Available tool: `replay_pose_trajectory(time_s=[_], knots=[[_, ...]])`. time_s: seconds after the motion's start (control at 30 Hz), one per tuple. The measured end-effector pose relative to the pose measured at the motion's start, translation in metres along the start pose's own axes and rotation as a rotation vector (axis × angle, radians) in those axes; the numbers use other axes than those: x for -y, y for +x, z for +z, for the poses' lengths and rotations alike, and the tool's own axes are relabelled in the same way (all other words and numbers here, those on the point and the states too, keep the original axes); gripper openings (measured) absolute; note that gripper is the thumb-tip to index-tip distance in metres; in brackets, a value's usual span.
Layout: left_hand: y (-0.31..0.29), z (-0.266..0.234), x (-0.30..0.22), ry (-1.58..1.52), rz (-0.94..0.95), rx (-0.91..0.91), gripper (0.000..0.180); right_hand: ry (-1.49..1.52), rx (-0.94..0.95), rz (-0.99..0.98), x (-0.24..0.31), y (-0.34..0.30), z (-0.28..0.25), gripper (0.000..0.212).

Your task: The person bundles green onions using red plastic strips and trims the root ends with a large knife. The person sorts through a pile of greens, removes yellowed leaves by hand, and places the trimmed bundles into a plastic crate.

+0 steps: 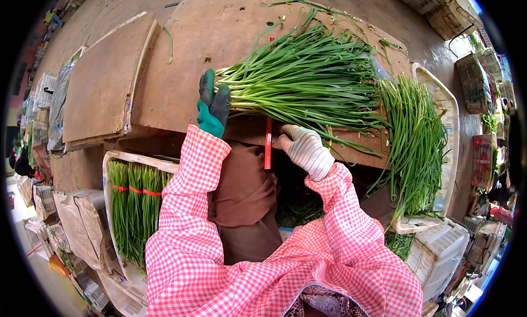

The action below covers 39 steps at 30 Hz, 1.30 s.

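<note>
A large loose bunch of garlic chives [307,78] lies across the brown wooden board, pale stem ends to the left. My left hand [213,106], in a green and dark coated glove, stands at those stem ends with its fingers stretched and apart. Under the bunch runs a red strip [268,144], its near end hanging over the board's edge. Just right of the strip is my right hand [304,149], in a white striped glove with bare fingertips. Its fingers are curled together by the near side of the bunch; anything inside them is hidden.
More loose chives [414,147] fill a white crate [453,125] at the right. At the lower left, a crate [108,207] holds several bundles [134,207] tied with red bands. A thick wooden board [104,86] lies at the left. Stacked crates [475,84] stand farther right.
</note>
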<state>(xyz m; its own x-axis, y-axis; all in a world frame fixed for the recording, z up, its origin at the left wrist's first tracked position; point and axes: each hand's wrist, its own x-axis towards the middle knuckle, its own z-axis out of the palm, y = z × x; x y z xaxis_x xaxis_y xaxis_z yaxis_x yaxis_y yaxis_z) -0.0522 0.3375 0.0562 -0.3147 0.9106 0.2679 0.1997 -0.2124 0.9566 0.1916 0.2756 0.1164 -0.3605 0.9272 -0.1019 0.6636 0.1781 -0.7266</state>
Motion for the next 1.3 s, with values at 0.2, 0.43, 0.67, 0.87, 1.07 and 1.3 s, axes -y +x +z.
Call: replay_pose_trajectory(time_s=[0.2, 0.43, 0.67, 0.87, 1.07, 1.3], knots=[[-0.001, 0.007, -0.017, 0.249, 0.185, 0.009, 0.056, 0.055, 0.032, -0.023, 0.008, -0.001, -0.006, 0.029], [0.014, 0.012, -0.017, 0.047, -0.182, 0.004, 0.060, 0.023, 0.065, 0.023, 0.015, -0.001, 0.003, 0.028], [-0.001, 0.004, 0.004, 0.289, 0.280, -0.009, 0.048, 0.041, 0.053, 0.034, 0.014, -0.003, 0.004, 0.029], [0.007, -0.004, -0.002, 0.287, 0.264, 0.045, 0.049, -0.012, 0.061, 0.054, 0.020, -0.002, -0.001, 0.030], [0.016, -0.010, -0.065, 0.778, 0.322, 0.032, 0.051, 0.046, 0.070, 0.057, 0.023, -0.007, -0.008, 0.025], [0.066, 0.008, -0.092, 0.794, 0.168, 0.490, 0.036, 0.189, -0.002, -0.178, 0.061, 0.013, -0.016, 0.015]])
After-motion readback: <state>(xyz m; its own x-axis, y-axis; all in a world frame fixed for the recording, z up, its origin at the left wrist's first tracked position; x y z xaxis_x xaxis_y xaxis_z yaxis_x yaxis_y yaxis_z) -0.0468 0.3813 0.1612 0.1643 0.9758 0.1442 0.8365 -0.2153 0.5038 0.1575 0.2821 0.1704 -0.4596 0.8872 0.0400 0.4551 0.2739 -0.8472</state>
